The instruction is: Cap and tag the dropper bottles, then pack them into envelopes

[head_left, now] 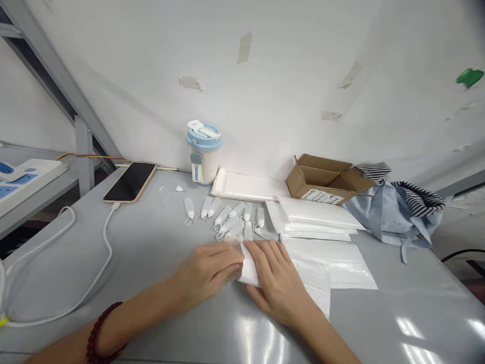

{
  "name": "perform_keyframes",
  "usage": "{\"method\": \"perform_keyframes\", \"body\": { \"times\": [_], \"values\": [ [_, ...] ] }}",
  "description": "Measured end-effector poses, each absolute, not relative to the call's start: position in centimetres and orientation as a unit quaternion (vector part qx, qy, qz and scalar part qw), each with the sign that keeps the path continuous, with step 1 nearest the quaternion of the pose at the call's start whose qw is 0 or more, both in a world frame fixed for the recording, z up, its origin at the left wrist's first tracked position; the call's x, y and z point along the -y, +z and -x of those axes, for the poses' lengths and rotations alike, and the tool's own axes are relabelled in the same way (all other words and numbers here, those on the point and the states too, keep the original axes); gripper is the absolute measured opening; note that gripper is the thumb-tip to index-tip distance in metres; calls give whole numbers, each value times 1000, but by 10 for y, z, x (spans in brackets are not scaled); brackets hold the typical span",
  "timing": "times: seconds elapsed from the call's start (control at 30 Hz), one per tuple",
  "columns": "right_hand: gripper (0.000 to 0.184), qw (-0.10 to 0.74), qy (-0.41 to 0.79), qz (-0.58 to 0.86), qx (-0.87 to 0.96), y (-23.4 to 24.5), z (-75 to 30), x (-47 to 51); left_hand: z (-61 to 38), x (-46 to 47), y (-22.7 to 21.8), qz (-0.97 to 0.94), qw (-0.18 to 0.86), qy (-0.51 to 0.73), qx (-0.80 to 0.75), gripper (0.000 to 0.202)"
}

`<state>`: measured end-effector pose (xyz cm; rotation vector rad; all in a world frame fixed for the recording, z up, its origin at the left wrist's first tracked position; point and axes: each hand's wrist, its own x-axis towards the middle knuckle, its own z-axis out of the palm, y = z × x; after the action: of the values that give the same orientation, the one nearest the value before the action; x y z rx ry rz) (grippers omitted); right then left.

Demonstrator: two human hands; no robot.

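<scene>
Left hand [206, 273] and right hand [278, 280] half-closed on what seems a white pouch [249, 268].

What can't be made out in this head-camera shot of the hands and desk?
Head view:
White folded piece: fingers of the left hand and right hand cover most of it; what it is can't be told.
White padded mailer: the right hand hides part of it.
Label on the cardboard box: print too small to read.
Small white looped pieces: too small to identify.
Power strip: cut off by the left edge.
</scene>
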<state>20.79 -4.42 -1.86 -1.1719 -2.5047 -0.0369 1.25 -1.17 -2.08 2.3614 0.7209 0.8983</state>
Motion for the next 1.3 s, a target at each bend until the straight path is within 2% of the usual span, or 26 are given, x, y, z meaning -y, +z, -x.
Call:
{"method": "perform_keyframes", "body": {
  "times": [0.17,0.47,0.57,0.7,0.77,0.83,0.93,1.07,1.17,1.3],
  "values": [
    [55,145,-20,423,894,-18,-206,46,-17,16,-29,-879,297,260,-268,28],
    [58,135,21,441,887,-21,-207,43,-14,20,-7,-888,371,125,-243,23],
    [61,145,39,449,881,-19,-209,42,-12,15,-6,-868,385,183,-255,24],
    [63,188,53,461,866,-13,-214,43,-10,4,-9,-772,367,312,-414,23],
    [62,212,58,456,862,-10,-216,43,-9,0,-11,-730,410,291,-463,27],
    [60,232,63,444,863,-10,-216,44,-10,-2,-13,-710,488,221,-457,21],
    [58,242,24,419,875,-12,-214,46,-11,-2,-15,-689,550,170,-441,29],
    [49,203,-117,395,888,-18,-207,50,-11,-3,-12,-637,569,221,-470,35],
    [52,158,-165,401,887,-22,-200,53,-13,-3,-11,-611,596,230,-467,36],
    [58,122,-160,429,881,-29,-194,55,-17,3,-9,-662,544,240,-456,38]
  ]
}}
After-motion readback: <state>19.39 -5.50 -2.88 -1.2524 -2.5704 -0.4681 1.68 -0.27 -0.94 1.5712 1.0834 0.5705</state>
